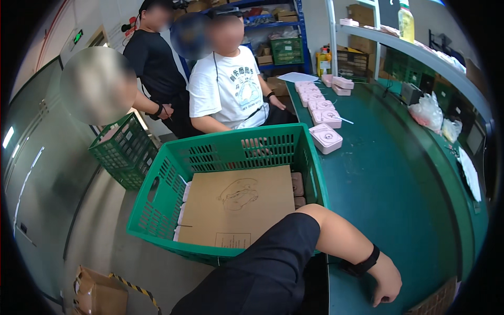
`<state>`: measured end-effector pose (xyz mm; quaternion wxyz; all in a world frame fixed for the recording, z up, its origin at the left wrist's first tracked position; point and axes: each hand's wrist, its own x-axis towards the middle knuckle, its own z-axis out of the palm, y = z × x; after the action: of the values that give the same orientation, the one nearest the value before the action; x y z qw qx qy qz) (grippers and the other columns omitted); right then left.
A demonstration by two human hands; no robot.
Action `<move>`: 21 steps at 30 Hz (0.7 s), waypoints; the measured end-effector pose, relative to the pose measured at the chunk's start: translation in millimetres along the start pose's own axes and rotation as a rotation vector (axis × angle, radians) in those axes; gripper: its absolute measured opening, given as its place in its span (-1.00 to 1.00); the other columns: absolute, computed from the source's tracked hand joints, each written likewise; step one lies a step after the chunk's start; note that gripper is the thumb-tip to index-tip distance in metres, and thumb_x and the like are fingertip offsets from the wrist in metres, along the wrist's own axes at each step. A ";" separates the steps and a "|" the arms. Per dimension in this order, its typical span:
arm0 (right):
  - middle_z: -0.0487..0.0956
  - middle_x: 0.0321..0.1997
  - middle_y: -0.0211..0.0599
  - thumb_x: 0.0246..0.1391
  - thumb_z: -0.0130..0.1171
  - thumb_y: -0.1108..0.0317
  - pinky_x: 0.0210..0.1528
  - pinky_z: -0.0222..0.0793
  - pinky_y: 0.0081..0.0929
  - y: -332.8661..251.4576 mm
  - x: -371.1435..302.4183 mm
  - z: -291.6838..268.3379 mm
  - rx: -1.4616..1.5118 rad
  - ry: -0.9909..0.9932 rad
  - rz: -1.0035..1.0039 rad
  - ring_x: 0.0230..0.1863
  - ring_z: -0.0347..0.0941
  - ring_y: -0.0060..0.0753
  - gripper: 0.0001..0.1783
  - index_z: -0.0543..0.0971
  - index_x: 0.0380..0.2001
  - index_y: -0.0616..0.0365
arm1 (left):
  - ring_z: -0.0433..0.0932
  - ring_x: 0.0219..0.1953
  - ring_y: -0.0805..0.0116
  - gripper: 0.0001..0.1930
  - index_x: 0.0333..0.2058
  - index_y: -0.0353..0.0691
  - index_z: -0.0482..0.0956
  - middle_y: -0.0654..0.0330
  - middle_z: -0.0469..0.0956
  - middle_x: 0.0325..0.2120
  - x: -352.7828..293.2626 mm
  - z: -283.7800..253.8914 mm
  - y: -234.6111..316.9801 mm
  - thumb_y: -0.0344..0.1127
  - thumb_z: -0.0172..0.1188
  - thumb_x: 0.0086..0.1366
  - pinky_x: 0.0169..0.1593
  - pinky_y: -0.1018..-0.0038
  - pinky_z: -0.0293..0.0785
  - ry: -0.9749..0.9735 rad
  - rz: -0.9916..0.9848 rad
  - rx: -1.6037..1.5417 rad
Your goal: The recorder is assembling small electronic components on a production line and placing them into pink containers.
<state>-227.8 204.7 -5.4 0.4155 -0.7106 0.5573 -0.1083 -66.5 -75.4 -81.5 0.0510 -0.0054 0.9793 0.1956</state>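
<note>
My left hand (pixel 387 281) hangs low over the green tabletop at the lower right, its arm bent across me. A dark sleeve (pixel 262 262) covers the upper arm, and a black band (pixel 363 262) circles the wrist. The fingers curl downward; anything within them is hidden. Left of the forearm stands a green plastic crate (pixel 226 137), with a flat cardboard sheet (pixel 210 184) inside bearing a line drawing. Pinkish tins (pixel 298 184) show along the crate's right inner side, beside the sheet. My right hand is out of view.
Several pale pink tins (pixel 325 137) line the left edge of the green table (pixel 383 173). A seated person (pixel 236 89) in white is behind the crate, another person (pixel 157 63) stands farther left. Stacked crates (pixel 123 149) and a cardboard box (pixel 100 291) occupy the floor.
</note>
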 end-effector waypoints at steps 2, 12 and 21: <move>0.57 -0.45 -0.12 0.27 0.27 0.43 -0.33 0.39 -0.32 1.4 -1.4 -0.2 0.004 -0.033 0.003 -0.46 0.48 -0.26 -0.88 0.62 -0.33 0.25 | 0.68 -0.12 0.10 -0.60 -0.20 -0.02 0.78 0.20 0.75 -0.24 -0.9 0.6 1.9 0.18 0.33 0.27 -0.07 0.18 0.57 0.020 -0.005 -0.009; 0.68 -0.30 -0.02 0.35 0.19 0.41 -0.15 0.52 -0.30 37.4 26.4 1.8 -0.205 0.198 -0.533 -0.28 0.63 -0.15 -0.84 0.68 -0.16 0.27 | 0.68 -0.13 0.10 -0.60 -0.21 -0.02 0.78 0.19 0.75 -0.24 -4.1 1.3 1.6 0.17 0.34 0.25 -0.06 0.18 0.57 0.046 -0.011 0.011; 0.69 -0.24 0.02 0.38 0.14 0.40 -0.10 0.54 -0.28 50.4 45.4 -9.7 -0.757 0.389 -1.421 -0.24 0.65 -0.12 -0.78 0.67 -0.05 0.27 | 0.67 -0.11 0.10 -0.59 -0.21 -0.01 0.78 0.19 0.75 -0.24 -1.6 -3.1 7.6 0.19 0.34 0.25 -0.05 0.18 0.57 0.031 -0.019 -0.009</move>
<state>-253.1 158.4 -49.2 -0.1233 -0.9539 0.0362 -0.2712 -65.5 -69.6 -75.6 0.0375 -0.0180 0.9790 0.1996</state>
